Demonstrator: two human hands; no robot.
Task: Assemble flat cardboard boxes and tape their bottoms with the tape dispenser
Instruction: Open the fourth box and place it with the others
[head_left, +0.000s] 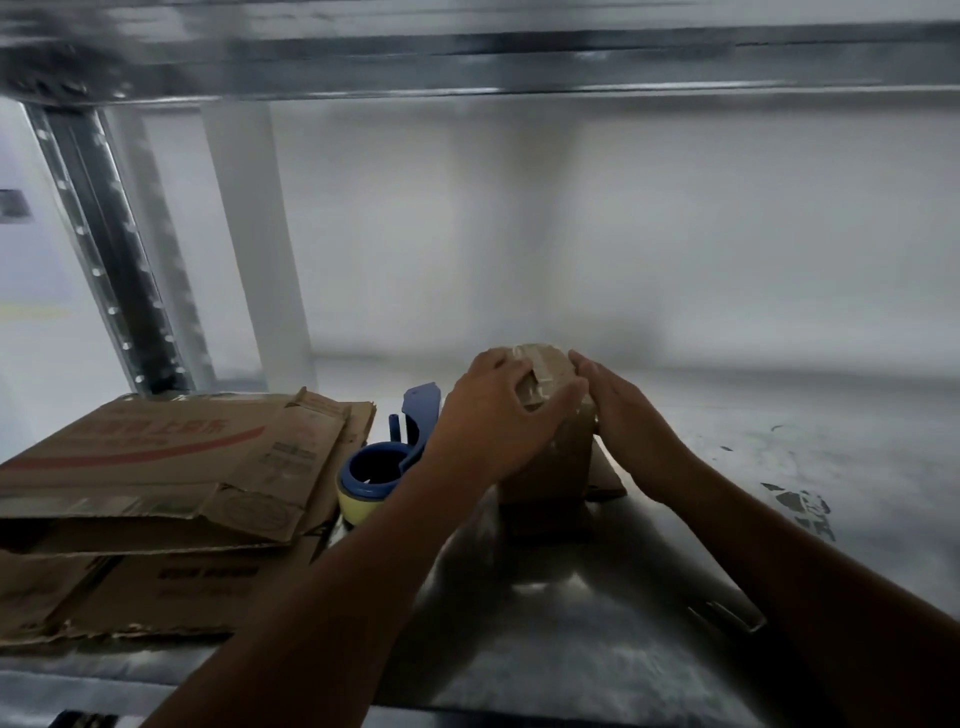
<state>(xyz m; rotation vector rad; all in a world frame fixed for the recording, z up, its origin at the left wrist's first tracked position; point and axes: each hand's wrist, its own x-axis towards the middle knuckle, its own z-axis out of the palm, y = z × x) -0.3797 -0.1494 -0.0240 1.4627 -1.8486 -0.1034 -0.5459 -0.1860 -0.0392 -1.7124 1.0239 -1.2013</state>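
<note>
Left hand (498, 410) grips the box (566, 462) over its top; right hand (628, 415) presses flat, fingers straight, on its three o'clock side. Smooth the tape ends down hard, I'd say. Box stands mid-counter (779, 493), long axis vertical, taped end up, tape dispenser (402, 452) just beside at nine o'clock.

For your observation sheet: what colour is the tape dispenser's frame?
Blue; the dispenser shows best in the head view.

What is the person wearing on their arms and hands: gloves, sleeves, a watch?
Nothing. Both the left hand and right hand are bare, without gloves, and no rings, watch or bracelet show. The forearms are bare too; no sleeve reaches into view.
</note>
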